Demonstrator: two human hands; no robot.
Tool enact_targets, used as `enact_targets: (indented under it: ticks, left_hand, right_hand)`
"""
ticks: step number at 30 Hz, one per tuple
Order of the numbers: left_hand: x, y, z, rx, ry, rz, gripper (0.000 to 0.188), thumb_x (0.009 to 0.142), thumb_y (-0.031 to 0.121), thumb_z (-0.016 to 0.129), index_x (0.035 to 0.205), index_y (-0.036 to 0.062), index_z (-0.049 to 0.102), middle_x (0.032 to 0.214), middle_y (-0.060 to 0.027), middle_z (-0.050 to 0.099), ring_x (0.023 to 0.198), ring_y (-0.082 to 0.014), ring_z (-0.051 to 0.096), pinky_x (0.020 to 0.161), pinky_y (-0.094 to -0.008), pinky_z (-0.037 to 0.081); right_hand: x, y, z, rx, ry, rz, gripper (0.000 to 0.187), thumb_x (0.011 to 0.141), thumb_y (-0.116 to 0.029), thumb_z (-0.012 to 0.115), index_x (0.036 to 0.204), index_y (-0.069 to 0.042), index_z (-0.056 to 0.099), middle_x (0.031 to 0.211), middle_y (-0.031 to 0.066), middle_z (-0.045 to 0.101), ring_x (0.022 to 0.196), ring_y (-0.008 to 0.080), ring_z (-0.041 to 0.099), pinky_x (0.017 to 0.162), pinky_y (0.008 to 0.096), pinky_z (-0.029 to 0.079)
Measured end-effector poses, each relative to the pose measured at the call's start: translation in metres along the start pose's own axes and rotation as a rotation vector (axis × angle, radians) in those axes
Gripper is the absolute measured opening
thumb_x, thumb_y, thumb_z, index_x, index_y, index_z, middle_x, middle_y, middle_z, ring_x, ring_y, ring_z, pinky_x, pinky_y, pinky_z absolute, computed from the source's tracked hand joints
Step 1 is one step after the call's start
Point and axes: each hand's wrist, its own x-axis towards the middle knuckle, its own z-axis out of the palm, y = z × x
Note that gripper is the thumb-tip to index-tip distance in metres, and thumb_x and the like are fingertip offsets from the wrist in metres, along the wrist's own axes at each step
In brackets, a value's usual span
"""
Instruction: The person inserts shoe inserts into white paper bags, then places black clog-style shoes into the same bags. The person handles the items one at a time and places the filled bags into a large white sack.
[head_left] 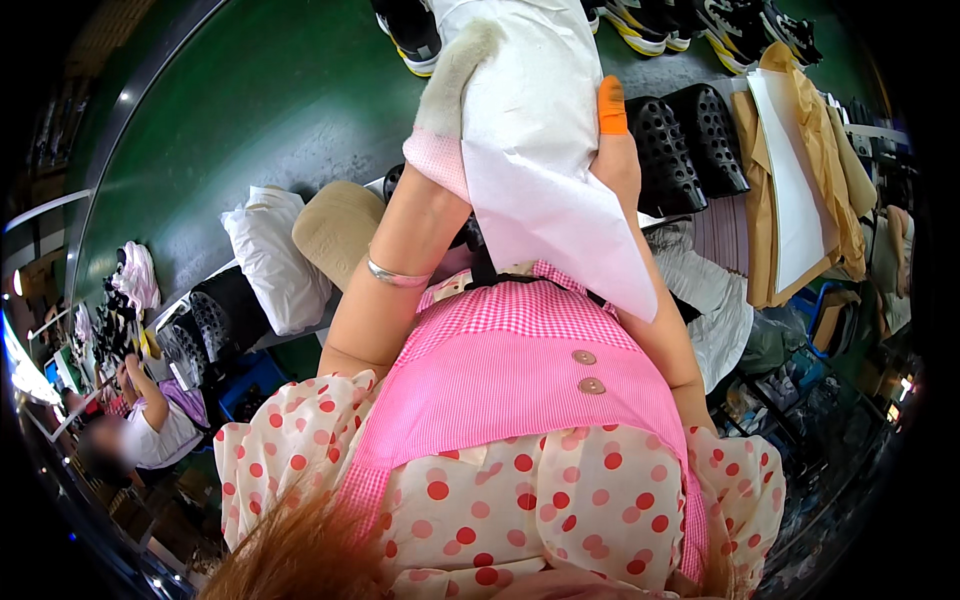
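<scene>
The gloved left grip (450, 92) and the right grip (616, 152) hold the white paper (532, 95) from opposite sides. Light, even pressure should help prevent creasing.

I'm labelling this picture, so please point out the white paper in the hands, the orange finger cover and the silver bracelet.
White paper (530, 110), head view: its broad face, above the loose flap.
Orange finger cover (612, 107), head view: its middle.
Silver bracelet (398, 278), head view: its visible band.

White paper (535, 95), lightly creased, between left hand (452, 92) and right hand (618, 160), smooth lower flap (560, 225) slanting to a corner
</scene>
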Motion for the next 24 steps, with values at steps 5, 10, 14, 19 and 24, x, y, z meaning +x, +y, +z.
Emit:
enact_targets:
  ticks: [5, 10, 14, 19, 24]
  left_hand:
    - [0.001, -0.005, -0.006, -0.102, -0.054, 0.052, 0.058, 0.089, 0.041, 0.059, 0.132, 0.0031, 0.049, 0.125, -0.0154, 0.057, 0.113, -0.0266, 0.057, 0.097, -0.0365, 0.047]
    - [0.008, -0.008, -0.027, -0.39, -0.269, 0.006, 0.059, 0.091, 0.041, 0.056, 0.136, 0.0041, 0.046, 0.13, -0.0164, 0.054, 0.115, -0.0296, 0.055, 0.098, -0.038, 0.046]
    - [0.014, -0.011, -0.046, -0.534, -0.523, -0.01, 0.06, 0.092, 0.043, 0.055, 0.137, 0.0049, 0.044, 0.131, -0.0153, 0.053, 0.116, -0.0289, 0.054, 0.099, -0.0382, 0.046]
    - [0.014, -0.01, -0.048, -0.213, -0.39, 0.095, 0.077, 0.09, 0.059, 0.051, 0.143, 0.0059, 0.034, 0.138, -0.0157, 0.046, 0.123, -0.03, 0.049, 0.102, -0.0435, 0.043]
    - [0.039, -0.002, -0.059, -0.261, -0.474, 0.127, 0.057, 0.099, 0.048, 0.044, 0.137, 0.0049, 0.041, 0.131, -0.0118, 0.054, 0.115, -0.0251, 0.057, 0.099, -0.0396, 0.048]
  right_hand:
    - [0.004, -0.007, -0.003, 0.382, -0.163, 0.124, 0.058, 0.097, -0.045, 0.051, 0.133, 0.0, 0.048, 0.127, 0.0141, 0.058, 0.111, 0.0219, 0.061, 0.095, 0.0349, 0.051]
    - [-0.015, -0.014, 0.027, 0.672, -0.134, 0.231, 0.055, 0.096, -0.045, 0.054, 0.132, -0.003, 0.05, 0.127, 0.0102, 0.059, 0.109, 0.021, 0.062, 0.095, 0.0358, 0.05]
    - [-0.011, -0.012, 0.022, 0.446, -0.044, 0.303, 0.054, 0.095, -0.045, 0.055, 0.128, -0.003, 0.053, 0.123, 0.0082, 0.061, 0.108, 0.0187, 0.061, 0.095, 0.0353, 0.05]
    - [-0.015, -0.031, 0.022, 0.041, -0.078, 0.382, 0.076, 0.089, -0.058, 0.057, 0.131, 0.004, 0.05, 0.124, 0.013, 0.059, 0.111, 0.0182, 0.058, 0.093, 0.029, 0.046]
    - [-0.031, -0.048, 0.001, 0.053, -0.346, 0.256, 0.083, 0.086, -0.057, 0.064, 0.139, 0.003, 0.041, 0.128, 0.0104, 0.055, 0.116, 0.016, 0.053, 0.097, 0.0301, 0.043]
